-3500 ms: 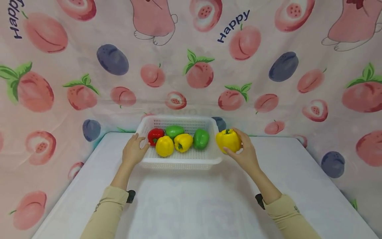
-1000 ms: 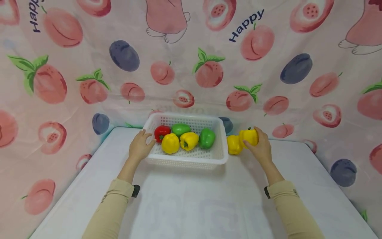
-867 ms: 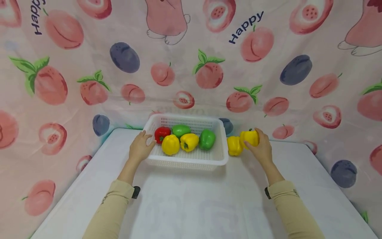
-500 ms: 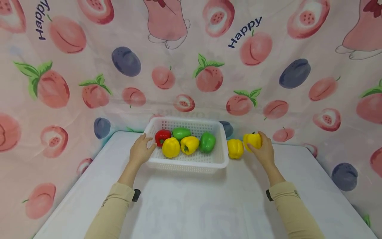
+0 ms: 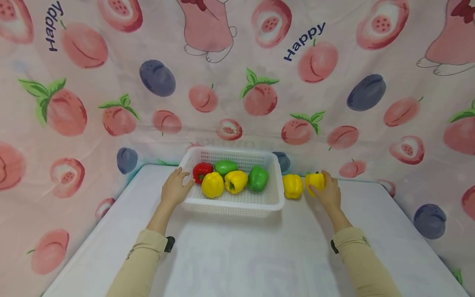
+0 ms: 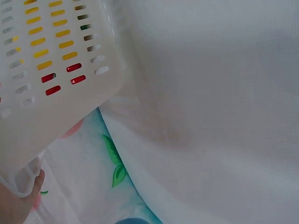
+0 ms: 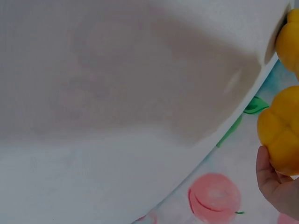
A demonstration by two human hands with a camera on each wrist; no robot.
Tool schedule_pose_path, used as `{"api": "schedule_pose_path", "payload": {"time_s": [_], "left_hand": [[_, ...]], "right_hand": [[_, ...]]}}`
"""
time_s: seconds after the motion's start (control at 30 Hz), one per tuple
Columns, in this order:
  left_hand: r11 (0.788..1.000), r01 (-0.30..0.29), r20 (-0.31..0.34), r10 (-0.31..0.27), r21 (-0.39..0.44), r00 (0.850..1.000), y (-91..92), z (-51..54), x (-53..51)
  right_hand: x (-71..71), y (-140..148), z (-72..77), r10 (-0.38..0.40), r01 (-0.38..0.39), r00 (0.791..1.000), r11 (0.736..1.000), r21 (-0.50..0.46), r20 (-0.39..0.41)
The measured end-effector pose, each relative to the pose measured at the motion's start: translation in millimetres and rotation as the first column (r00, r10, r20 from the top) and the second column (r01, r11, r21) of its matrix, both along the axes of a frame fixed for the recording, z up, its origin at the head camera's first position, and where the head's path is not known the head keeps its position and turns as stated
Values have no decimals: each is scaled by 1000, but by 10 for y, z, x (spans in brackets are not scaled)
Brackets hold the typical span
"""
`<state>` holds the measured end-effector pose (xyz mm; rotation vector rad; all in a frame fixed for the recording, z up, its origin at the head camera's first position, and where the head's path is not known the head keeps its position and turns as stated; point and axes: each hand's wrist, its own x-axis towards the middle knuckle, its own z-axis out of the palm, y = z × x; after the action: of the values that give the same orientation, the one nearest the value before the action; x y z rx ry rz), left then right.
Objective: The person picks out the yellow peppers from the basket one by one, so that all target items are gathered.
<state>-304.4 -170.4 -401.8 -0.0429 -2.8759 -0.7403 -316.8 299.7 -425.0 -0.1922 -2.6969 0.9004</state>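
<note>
In the head view my right hand [image 5: 329,191] holds a yellow bell pepper [image 5: 313,183] by its right side, stem up. Another yellow bell pepper [image 5: 293,186] stands between it and the white basket [image 5: 230,203]. The right wrist view shows my fingers against the underside of the held pepper [image 7: 282,128]. My left hand [image 5: 175,187] grips the basket's left rim, as the left wrist view also shows at its lower left corner. Inside the basket lie a red bell pepper [image 5: 202,172], two yellow ones [image 5: 213,185] and two green ones [image 5: 257,178].
A white-covered table [image 5: 237,255] carries everything. Behind it hangs a pink fruit-print cloth [image 5: 222,82], close to the basket's back rim and the table's far edge.
The right hand has left one yellow pepper beside the basket's right end. It has carried the other slightly right and lowered it. The left hand keeps its hold on the rim.
</note>
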Motion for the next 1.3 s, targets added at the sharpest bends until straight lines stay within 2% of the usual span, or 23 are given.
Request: {"api": "schedule_pose_path", "payload": {"time_s": [0.27,0.5,0.67,0.83,1.03,1.3], "left_hand": [[1000,2,11,-2,1,1000,-14,-21,-30],[1000,1,10,-1,10,1000,11,-18,-21],[1000,-6,17,6,11,1000,13,-11,-28],[1000,-11,13,11,8,1000,-14,-21,-28],[1000,-12,11,12,13,1000,-33,-26,-16],[1000,-5,-2,5,12,1000,-18,-26,-24]], "right_hand": [[-18,-52,-64,-3,3,999,1000,-5,47],[-67,-48,-145,-45,48,995,998,-29,89],[-73,-44,-185,-48,54,994,997,-58,99],[-97,-78,-177,-21,31,993,996,-82,115],[-133,-120,-163,14,-4,983,998,-59,181],[-137,-158,-174,-13,26,974,998,-55,226]]}}
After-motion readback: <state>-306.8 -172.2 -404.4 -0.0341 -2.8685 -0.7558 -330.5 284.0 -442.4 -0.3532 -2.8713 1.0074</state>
